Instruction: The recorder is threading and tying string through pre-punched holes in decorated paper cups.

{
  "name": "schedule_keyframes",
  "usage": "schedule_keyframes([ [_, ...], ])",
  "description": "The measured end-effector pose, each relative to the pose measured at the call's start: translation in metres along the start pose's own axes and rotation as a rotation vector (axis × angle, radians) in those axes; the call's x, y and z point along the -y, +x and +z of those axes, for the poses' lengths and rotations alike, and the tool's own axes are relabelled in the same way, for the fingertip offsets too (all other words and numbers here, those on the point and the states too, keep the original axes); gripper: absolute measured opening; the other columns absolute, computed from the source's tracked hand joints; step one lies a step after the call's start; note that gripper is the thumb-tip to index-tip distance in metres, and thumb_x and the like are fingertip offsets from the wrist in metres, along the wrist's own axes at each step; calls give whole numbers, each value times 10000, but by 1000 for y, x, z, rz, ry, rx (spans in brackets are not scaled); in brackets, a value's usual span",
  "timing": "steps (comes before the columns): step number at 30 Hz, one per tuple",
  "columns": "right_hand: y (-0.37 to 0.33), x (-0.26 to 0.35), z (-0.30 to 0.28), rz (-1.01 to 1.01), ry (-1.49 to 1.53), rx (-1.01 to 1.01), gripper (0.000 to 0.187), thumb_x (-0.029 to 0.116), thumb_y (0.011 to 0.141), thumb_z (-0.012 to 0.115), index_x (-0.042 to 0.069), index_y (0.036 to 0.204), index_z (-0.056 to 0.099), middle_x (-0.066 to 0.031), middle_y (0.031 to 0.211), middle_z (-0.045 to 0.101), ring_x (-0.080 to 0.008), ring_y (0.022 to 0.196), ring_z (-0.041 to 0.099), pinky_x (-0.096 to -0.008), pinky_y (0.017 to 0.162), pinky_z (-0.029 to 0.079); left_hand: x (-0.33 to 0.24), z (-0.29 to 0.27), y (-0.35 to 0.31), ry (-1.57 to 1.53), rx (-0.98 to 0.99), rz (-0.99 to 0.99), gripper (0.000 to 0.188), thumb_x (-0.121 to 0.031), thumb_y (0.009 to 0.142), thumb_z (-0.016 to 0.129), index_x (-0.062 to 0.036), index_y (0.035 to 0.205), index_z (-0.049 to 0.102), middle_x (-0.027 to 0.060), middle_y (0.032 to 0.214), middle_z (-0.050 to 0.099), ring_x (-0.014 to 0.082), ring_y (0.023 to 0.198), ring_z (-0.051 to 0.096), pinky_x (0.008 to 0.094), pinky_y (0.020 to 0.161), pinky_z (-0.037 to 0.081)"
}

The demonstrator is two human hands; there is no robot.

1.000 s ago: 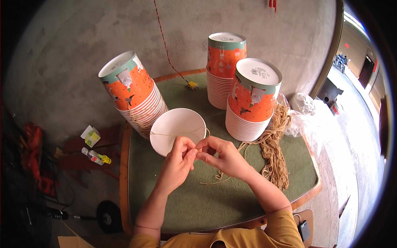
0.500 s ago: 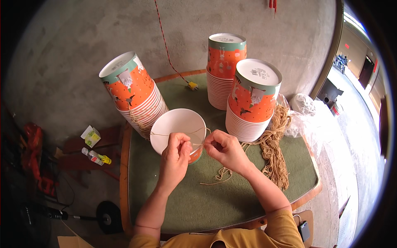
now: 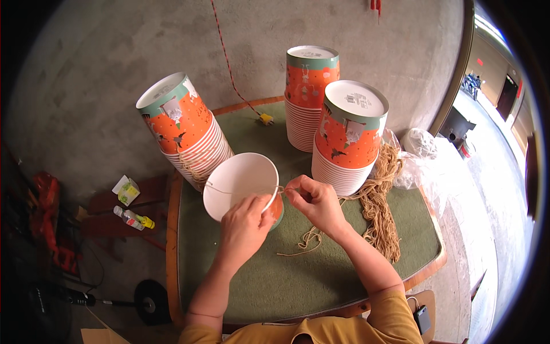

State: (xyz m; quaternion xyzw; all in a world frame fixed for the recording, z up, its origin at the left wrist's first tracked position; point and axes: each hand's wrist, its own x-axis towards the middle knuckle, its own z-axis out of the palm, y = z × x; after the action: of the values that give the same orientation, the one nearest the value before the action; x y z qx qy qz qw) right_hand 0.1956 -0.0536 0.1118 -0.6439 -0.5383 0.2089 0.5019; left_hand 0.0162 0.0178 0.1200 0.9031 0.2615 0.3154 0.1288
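A white-lined paper bucket (image 3: 232, 175) leans a little to the left on the table in front of me, its orange and green outside showing at the lower right. Across its mouth runs a thin tan cord (image 3: 222, 190), which leaves through the right side of the rim in a small loop. My left hand (image 3: 247, 225) is closed over the bucket's near rim; its fingertips are partly hidden. Just right of the rim, my right hand (image 3: 317, 206) pinches the cord between thumb and fingers.
Inverted bucket stacks stand at the left (image 3: 182, 123), the back (image 3: 312, 86) and the right (image 3: 352, 132). A bundle of tan cords (image 3: 381, 223) lies beside the right stack on the green table (image 3: 275, 286). A yellow plug (image 3: 266, 119) rests near the back edge.
The bucket has tipped slightly left. My left hand has come down from holding the cord onto the near rim, while my right hand has shifted slightly and keeps its pinch.
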Motion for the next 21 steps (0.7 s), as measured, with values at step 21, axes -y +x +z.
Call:
schedule_keyframes([
  [21, -12, -2, 28, -377, -55, -143, 110, 91, 852, 685, 48, 901, 596, -58, 900, 629, -209, 712, 698, -327, 588, 577, -5, -19, 0, -205, 29, -166, 386, -39, 814, 626, -80, 1196, 586, 137, 890, 664, 296, 719, 661, 417, 665, 522],
])
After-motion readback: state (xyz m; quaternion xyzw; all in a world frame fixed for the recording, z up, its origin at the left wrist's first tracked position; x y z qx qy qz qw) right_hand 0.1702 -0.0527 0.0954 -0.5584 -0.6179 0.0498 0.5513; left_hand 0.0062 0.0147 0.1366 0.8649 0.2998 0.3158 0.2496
